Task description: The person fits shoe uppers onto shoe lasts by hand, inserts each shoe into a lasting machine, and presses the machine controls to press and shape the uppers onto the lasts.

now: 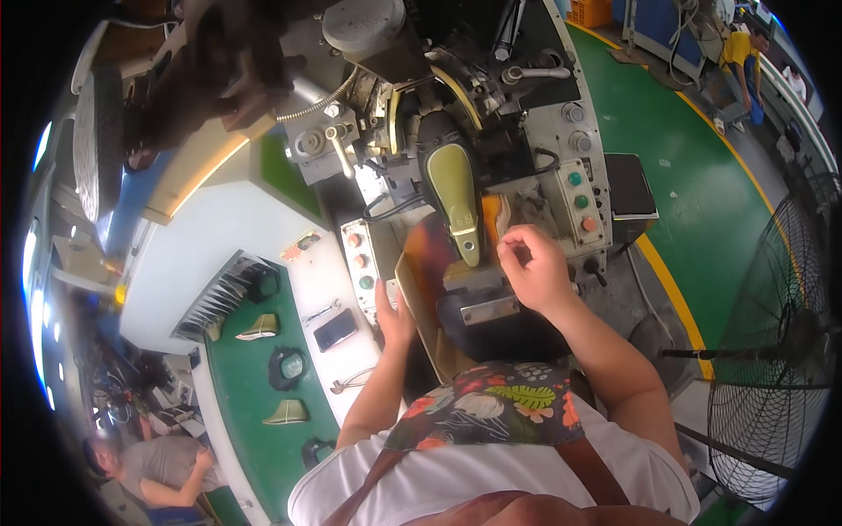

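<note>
An olive-green shoe last point(454, 188) sits sole up in the machine, its toe end inside a dark upper point(438, 131) between the curved metal jaws. A round hole shows near its heel. My right hand point(537, 270) is just right of the heel, fingers curled into a pinch; whatever they hold, if anything, is too small to make out. My left hand point(393, 317) is held with fingers stretched out, beside the left button panel point(358, 263). I cannot tell whether it touches the panel. A brown curved strip point(419, 298) runs just right of that hand.
A second button panel point(581, 206) is on the right. On the left, a phone point(335, 330) and a wrench point(324, 310) lie on a white ledge; beyond it a green conveyor point(259, 373) carries shoe pieces. A caged fan point(772, 351) stands right. Other people work farther off.
</note>
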Action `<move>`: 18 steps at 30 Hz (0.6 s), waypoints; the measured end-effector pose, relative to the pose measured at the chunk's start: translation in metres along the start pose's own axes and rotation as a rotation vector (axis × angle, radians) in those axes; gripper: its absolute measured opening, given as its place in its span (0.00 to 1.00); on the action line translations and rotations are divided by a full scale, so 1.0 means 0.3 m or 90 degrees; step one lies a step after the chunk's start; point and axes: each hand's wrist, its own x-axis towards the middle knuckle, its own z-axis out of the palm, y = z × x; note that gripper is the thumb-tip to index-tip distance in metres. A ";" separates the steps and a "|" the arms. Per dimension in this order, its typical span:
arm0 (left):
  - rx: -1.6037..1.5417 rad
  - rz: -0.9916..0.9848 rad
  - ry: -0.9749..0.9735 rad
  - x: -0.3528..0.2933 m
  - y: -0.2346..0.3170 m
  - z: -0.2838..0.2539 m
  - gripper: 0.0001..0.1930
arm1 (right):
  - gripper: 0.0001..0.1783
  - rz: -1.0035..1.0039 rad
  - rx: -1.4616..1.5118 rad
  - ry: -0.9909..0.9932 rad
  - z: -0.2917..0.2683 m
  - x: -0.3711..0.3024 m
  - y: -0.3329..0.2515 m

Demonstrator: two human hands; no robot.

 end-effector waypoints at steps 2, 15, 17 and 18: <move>-0.038 -0.062 -0.031 -0.050 0.013 0.009 0.34 | 0.04 -0.010 -0.015 0.011 -0.003 0.002 -0.002; 0.303 -0.189 -0.076 -0.208 -0.060 -0.122 0.48 | 0.04 0.015 -0.022 0.002 0.007 -0.005 -0.006; 0.293 -0.071 0.039 -0.206 -0.026 -0.109 0.48 | 0.04 0.004 -0.032 0.001 0.007 -0.005 -0.005; 0.266 0.011 0.091 -0.206 -0.008 -0.102 0.45 | 0.04 -0.003 -0.041 0.004 0.007 -0.006 -0.004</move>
